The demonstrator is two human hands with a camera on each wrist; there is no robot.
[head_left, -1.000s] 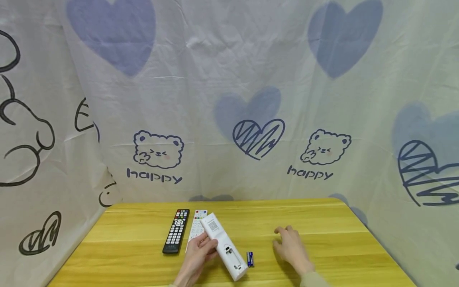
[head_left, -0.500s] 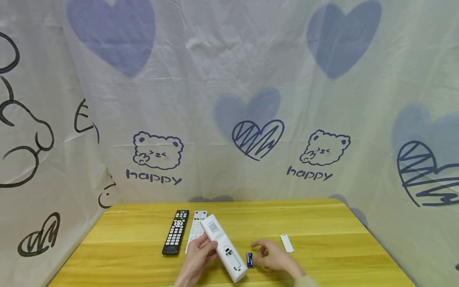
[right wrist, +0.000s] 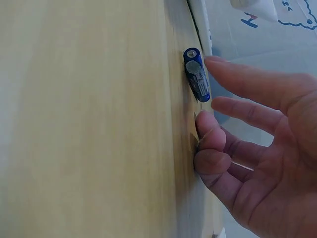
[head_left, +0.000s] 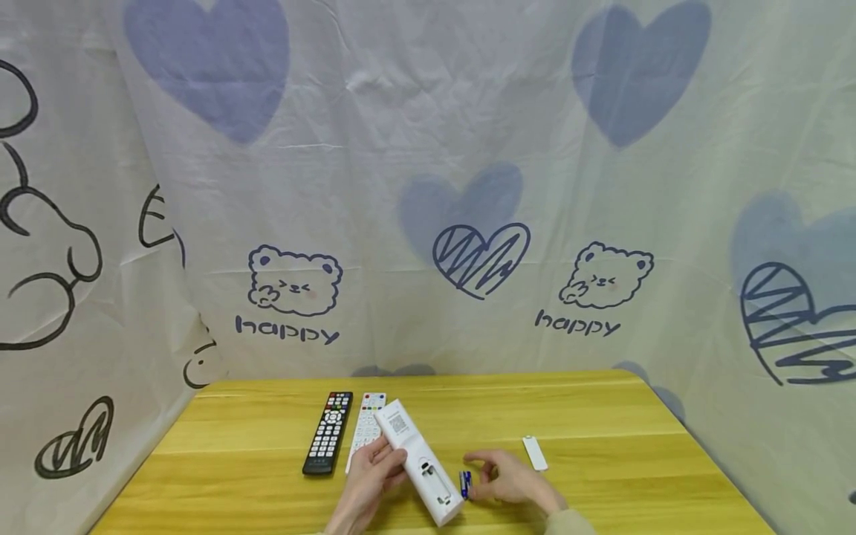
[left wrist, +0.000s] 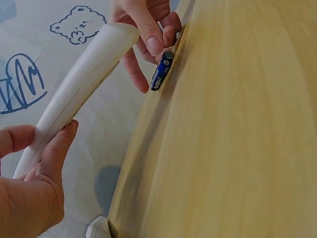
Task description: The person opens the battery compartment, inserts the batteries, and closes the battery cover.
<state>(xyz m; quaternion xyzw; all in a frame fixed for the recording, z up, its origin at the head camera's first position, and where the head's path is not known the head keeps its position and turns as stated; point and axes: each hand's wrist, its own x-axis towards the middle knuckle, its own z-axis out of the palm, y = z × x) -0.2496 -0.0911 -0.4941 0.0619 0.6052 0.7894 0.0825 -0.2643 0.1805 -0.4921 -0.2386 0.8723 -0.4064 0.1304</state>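
Observation:
My left hand (head_left: 369, 475) grips a white remote control (head_left: 417, 461), thumb on top and fingers beneath. Its back faces up with the battery compartment bare, and the remote is tilted above the table. Just right of its lower end, a pair of blue batteries (head_left: 465, 484) lies on the table. My right hand (head_left: 508, 479) is beside them, thumb tip at the near battery (right wrist: 196, 74) and index finger held apart from it; whether the thumb touches I cannot tell. The other fingers of that hand bend loosely. A white battery cover (head_left: 535, 453) lies beyond the right hand.
A black remote (head_left: 328, 433) and a second white remote (head_left: 366, 423) lie side by side at the left, the white one partly behind the left hand. The wooden table (head_left: 622, 431) ends at a printed cloth backdrop (head_left: 401, 148).
The right hand has moved left and nearer from the table's right part to the batteries, exposing the battery cover. The left hand and its remote have barely moved.

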